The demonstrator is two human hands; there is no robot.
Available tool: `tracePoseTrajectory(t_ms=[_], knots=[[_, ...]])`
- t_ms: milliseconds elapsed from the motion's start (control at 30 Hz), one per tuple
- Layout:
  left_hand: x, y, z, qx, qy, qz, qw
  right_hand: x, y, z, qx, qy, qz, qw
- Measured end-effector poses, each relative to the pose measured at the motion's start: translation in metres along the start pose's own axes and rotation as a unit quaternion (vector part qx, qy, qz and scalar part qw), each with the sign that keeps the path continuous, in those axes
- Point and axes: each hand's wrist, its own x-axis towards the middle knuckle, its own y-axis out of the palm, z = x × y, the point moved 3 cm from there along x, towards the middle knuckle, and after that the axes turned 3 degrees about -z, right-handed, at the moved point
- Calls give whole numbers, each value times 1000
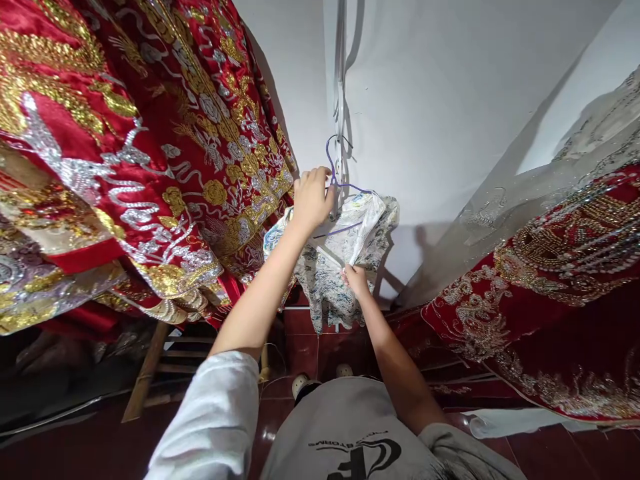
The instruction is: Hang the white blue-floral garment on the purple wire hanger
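A small white garment with a blue-grey pattern [327, 277] hangs on a purple wire hanger [334, 175] against a white wall, hooked on a white vertical rail [341, 80]. My left hand [311, 198] is closed around the hanger just below its hook, at the garment's neck. Lower down, my right hand [356, 279] pinches the garment's front edge near the opening. Part of the hanger is hidden inside the cloth.
Red robes with heavy gold and silver embroidery [125, 153] hang close on the left. More red embroidered cloth and a sheer beaded fabric [555, 267] hang on the right. A wooden ladder-like frame [150, 367] stands on the dark red tiled floor [550, 453].
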Motion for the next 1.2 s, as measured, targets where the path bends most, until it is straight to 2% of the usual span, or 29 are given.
tracePoseTrajectory(t_ms=[67, 167, 200, 267, 300, 367, 467, 533, 633, 733, 900, 1000, 1067, 1200], knots=[[-47, -2, -6, 16, 13, -82, 996, -6, 0, -7, 35, -9, 19, 999], [-142, 13, -2, -20, -5, -152, 988, -14, 0, -12, 73, -30, 45, 996], [-174, 23, 4, -35, -39, -151, 987, -16, 0, -13, 80, -38, 51, 995], [-228, 43, 20, -57, -151, -141, 977, -20, -1, -13, 88, -53, 61, 993], [-247, 53, 27, -68, -194, -125, 971, -22, 0, -14, 89, -60, 66, 992], [-269, 70, 37, -83, -234, -74, 966, -27, 0, -14, 87, -76, 76, 990], [-272, 82, 40, -93, -238, -8, 967, -36, -3, -15, 79, -100, 87, 988], [-269, 83, 39, -97, -250, 9, 963, -43, -6, -13, 65, -117, 95, 986], [-267, 81, 34, -105, -259, 10, 960, -51, -11, -5, 42, -145, 109, 982], [-270, 78, 29, -116, -237, -9, 964, -56, -14, 2, 31, -157, 112, 981], [-276, 71, 29, -113, -244, -22, 963, -60, -13, 16, 36, -137, 147, 979], [-275, 68, 33, -92, -233, 8, 968, -50, -21, 49, 67, -119, 110, 984], [-273, 65, 37, -65, -226, 34, 971, -39, -28, 86, 89, -126, 69, 986], [-267, 57, 46, -44, -221, 67, 972, -24, -31, 162, 111, -157, 40, 980]])
